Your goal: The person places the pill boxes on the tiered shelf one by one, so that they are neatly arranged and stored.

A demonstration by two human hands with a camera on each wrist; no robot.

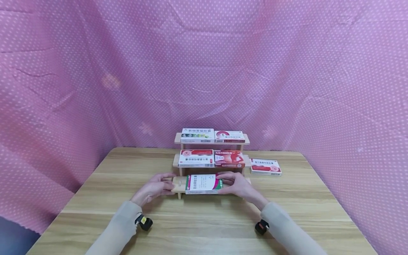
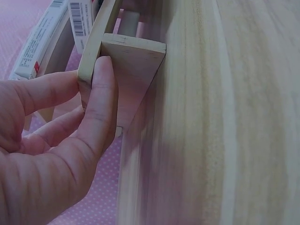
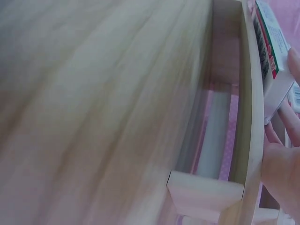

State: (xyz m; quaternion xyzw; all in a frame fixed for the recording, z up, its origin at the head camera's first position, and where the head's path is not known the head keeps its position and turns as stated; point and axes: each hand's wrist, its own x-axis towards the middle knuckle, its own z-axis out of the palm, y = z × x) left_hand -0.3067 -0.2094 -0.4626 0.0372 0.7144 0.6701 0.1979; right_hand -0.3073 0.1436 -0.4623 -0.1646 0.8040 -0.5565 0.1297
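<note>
A three-step wooden display rack [image 1: 179, 183] stands on the table. My left hand [image 1: 154, 189] pinches the left end of its lowest step; in the left wrist view the fingers [image 2: 101, 103] bend round the board's edge. On that same step lies a white medicine box [image 1: 204, 183] with green and magenta ends. My right hand [image 1: 239, 187] holds this box at its right end, thumb at the front and fingers over the top. The right wrist view shows only part of the right hand [image 3: 283, 161] beside the box [image 3: 274, 70].
The middle step bears a white-and-red medicine box [image 1: 196, 158] and a red one [image 1: 229, 158]. On the top step are a white-and-green box [image 1: 197, 135] and a white-and-red box [image 1: 229, 136]. Another white-and-red box [image 1: 265, 166] lies on the table [image 1: 204, 226] right of the rack. Behind hangs a pink dotted cloth [image 1: 204, 71].
</note>
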